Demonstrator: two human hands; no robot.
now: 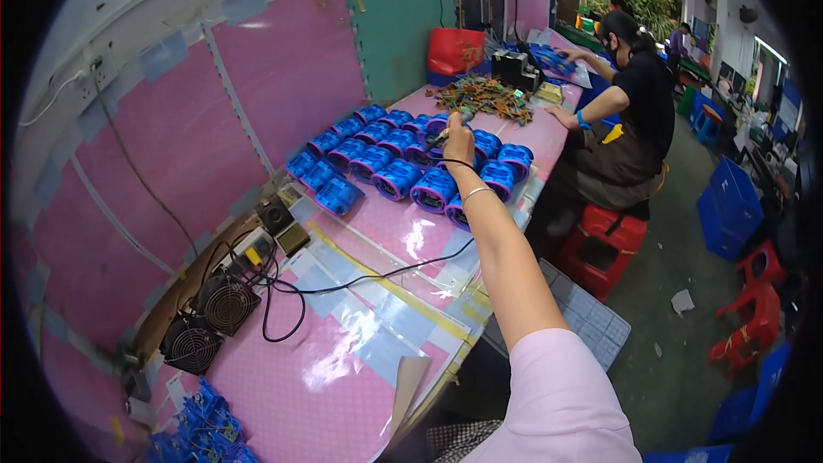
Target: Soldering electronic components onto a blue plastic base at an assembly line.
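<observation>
My right hand (459,141) reaches far over the table, its fingers closed round a slim corded tool that looks like a soldering iron (436,139). The dark end of it points down and left among the blue round plastic housings (396,178). These housings have pink rims and stand close together in rows, with wires or parts visible inside some. A black cord (386,275) runs across the table and passes under my forearm toward the hand. My left hand is out of view.
Loose brown and green parts (487,98) lie heaped beyond the housings, near a black box (516,70) and a red bag (455,51). Fans (228,304) and blue parts (204,429) line the left side. A co-worker (630,111) sits at the far right table edge on a red stool (603,249).
</observation>
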